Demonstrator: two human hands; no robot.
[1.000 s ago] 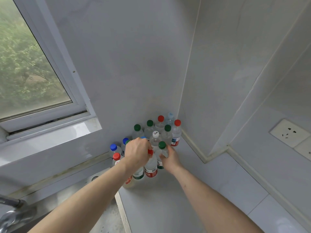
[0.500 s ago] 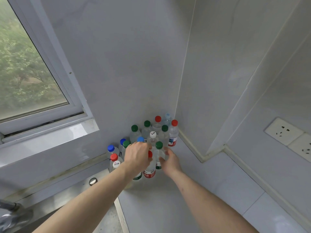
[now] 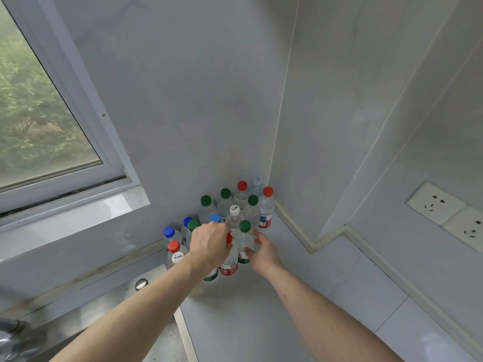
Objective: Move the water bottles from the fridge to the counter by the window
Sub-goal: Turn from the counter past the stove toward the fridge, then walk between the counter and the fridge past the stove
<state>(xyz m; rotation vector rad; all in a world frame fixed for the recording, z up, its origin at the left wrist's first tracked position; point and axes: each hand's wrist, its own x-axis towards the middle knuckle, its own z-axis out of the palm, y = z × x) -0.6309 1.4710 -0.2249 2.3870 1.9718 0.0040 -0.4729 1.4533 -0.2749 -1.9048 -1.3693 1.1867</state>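
Note:
Several clear water bottles point(image 3: 266, 205) with green, red, blue and white caps stand clustered in the far corner of the grey counter point(image 3: 300, 309). My left hand point(image 3: 209, 244) grips the top of a red-capped bottle point(image 3: 230, 262) at the front of the cluster, hiding most of its cap. Beside it on the right stands a green-capped bottle point(image 3: 245, 240), and my right hand point(image 3: 262, 253) holds its body with fingers curled round it. Both bottles stand upright on the counter.
A window point(image 3: 39, 113) with a grey sill is at the left. A steel sink point(image 3: 104, 309) with a tap point(image 3: 15, 338) lies below it. Wall sockets point(image 3: 444, 207) sit on the right wall. The walls meet right behind the bottles.
Both hands stay on the same front bottles and have shifted only slightly. The view has tilted a little, so the bottles sit a bit lower and more to the left.

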